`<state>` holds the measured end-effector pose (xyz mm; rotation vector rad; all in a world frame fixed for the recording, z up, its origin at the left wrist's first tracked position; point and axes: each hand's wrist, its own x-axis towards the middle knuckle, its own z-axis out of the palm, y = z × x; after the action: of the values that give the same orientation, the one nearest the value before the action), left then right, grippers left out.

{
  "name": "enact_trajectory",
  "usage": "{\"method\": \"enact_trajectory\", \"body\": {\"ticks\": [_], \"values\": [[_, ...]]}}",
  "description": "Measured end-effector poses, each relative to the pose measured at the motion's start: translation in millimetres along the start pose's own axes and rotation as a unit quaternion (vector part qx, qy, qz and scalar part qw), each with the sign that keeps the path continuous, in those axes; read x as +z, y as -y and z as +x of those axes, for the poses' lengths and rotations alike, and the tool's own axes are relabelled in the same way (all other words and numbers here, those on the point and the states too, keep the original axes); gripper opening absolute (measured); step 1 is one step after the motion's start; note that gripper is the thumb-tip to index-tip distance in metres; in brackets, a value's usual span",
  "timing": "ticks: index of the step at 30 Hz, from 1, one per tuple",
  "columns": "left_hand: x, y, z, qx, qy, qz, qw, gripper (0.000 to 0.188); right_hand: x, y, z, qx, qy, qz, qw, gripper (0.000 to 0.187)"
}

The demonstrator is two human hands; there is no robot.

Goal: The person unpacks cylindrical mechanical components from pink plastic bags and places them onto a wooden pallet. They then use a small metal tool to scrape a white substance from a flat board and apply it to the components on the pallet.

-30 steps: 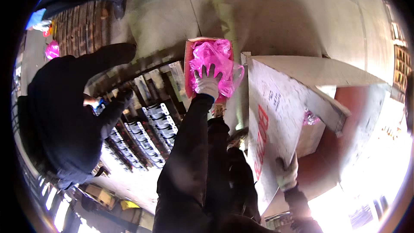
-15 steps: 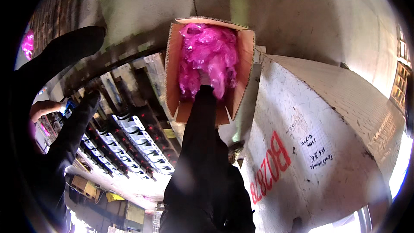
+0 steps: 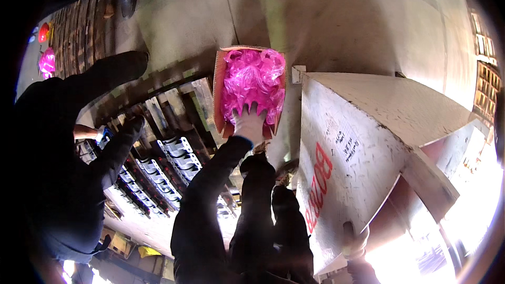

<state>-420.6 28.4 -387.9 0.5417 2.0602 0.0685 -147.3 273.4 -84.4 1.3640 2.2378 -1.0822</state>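
Note:
My left hand (image 3: 249,125), in a light glove with a dark sleeve, reaches down into an open cardboard box (image 3: 219,100). Its fingers are spread over crumpled pink plastic film (image 3: 253,76) that fills the box. The fingertips press into the film and are partly hidden. At the lower right, my right hand (image 3: 356,244), also gloved, is wrapped around the lower edge of a large white box (image 3: 336,179) with red markings. Part of this hand lies in shadow. My dark-clad leg (image 3: 256,179) stands just behind the cardboard box.
On the left, a person in dark clothes (image 3: 58,179) is close by. Another bare forearm (image 3: 85,132) shows beyond them. Rows of metal brackets (image 3: 158,179) lie on wooden pallets (image 3: 158,113). More pallets (image 3: 79,37) and pink film (image 3: 47,62) are at the far left.
My dark-clad leg has drawn back out of the cardboard box. My left hand has come onto the pink film, and my right hand now shows at the white box. The nearby person has shifted.

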Motion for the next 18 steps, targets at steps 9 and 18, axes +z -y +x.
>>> {"method": "enact_trajectory", "body": {"ticks": [9, 18], "values": [[-26, -3, 19, 0.145, -0.286, 0.017, 0.947, 0.078, -2, 6, 4, 0.001, 0.018, -0.02, 1.0, 0.039], [22, -6, 88, 0.023, -0.135, 0.001, 0.991, 0.054, -1, 10, 6, -0.018, 0.051, -0.022, 0.998, 0.029]]}}
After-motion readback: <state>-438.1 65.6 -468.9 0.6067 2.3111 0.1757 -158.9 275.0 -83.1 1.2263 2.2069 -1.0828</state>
